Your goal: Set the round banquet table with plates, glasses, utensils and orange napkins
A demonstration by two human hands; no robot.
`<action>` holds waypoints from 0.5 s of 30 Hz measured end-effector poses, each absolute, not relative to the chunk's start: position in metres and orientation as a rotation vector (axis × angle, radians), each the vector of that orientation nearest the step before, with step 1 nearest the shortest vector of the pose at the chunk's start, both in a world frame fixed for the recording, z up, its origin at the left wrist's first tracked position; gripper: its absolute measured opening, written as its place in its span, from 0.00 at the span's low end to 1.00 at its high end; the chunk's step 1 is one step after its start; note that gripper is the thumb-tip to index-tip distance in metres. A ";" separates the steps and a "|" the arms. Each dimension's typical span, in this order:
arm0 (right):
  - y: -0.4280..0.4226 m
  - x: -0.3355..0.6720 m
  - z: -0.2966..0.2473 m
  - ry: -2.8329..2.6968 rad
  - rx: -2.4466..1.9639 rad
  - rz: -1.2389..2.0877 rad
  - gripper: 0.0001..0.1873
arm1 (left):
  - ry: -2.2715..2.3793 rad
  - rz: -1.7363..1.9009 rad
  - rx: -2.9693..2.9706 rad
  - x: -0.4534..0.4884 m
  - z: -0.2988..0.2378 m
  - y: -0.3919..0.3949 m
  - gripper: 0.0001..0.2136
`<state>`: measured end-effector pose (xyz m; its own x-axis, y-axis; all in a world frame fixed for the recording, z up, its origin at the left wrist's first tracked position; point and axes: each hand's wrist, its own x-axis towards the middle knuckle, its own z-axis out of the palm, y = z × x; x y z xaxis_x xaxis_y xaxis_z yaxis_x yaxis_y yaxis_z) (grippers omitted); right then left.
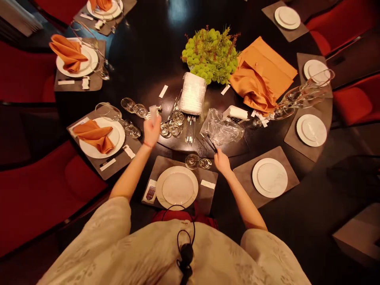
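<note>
White plate on grey placemat directly in front, small glass tumblers just past it on the dark round table. Left grip raised, pinching a small white packet upright. Right grip low, just past the mat edge, fingers curled, looks empty, opening can't tell. Dark chopsticks lie just ahead of it, long axis diagonal, far end toward the left; right hand is nearer. Next to them, crumpled clear plastic bag, contents unclear. Farther: wrapped stack of white paper, green floral centerpiece, orange napkins.
</note>
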<state>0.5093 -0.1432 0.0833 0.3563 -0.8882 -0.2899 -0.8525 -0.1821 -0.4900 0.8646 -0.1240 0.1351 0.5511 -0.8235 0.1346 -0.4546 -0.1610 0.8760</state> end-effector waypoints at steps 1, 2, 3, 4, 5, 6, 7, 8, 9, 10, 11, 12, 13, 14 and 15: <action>-0.121 0.503 0.099 1.429 -1.952 -0.239 0.16 | -1.053 -0.574 1.697 0.834 0.143 -0.093 0.16; -0.096 0.499 0.113 1.345 -1.825 -0.381 0.17 | -1.061 -0.681 1.593 0.800 0.149 -0.066 0.17; -0.071 0.498 0.126 1.268 -1.677 -0.491 0.18 | -1.074 -0.778 1.489 0.766 0.152 -0.043 0.17; -0.047 0.498 0.138 1.209 -1.528 -0.566 0.20 | -1.102 -0.878 1.386 0.734 0.153 -0.023 0.16; -0.024 0.500 0.148 1.174 -1.399 -0.611 0.21 | -1.112 -0.963 1.316 0.704 0.154 -0.007 0.14; -0.003 0.502 0.156 1.160 -1.304 -0.642 0.22 | -1.087 -1.019 1.275 0.679 0.153 0.007 0.14; 0.016 0.503 0.162 1.160 -1.244 -0.671 0.23 | -1.039 -1.057 1.258 0.659 0.151 0.018 0.15; 0.032 0.503 0.165 1.168 -1.211 -0.698 0.23 | -0.971 -1.077 1.261 0.644 0.149 0.028 0.15; 0.045 0.502 0.167 1.183 -1.197 -0.720 0.24 | -0.896 -1.086 1.269 0.634 0.147 0.037 0.15; 0.057 0.500 0.167 1.198 -1.193 -0.732 0.24 | -0.826 -1.097 1.276 0.629 0.144 0.046 0.16; 0.067 0.497 0.165 1.213 -1.192 -0.733 0.23 | -0.771 -1.115 1.276 0.626 0.141 0.054 0.16; 0.076 0.493 0.163 1.224 -1.194 -0.726 0.23 | -0.731 -1.141 1.269 0.626 0.139 0.063 0.17; 0.084 0.490 0.160 1.228 -1.201 -0.713 0.23 | -0.706 -1.170 1.260 0.626 0.137 0.072 0.19; 0.093 0.487 0.158 1.222 -1.215 -0.694 0.22 | -0.692 -1.197 1.251 0.627 0.136 0.081 0.20; 0.100 0.485 0.155 1.209 -1.237 -0.674 0.22 | -0.686 -1.215 1.244 0.627 0.135 0.089 0.22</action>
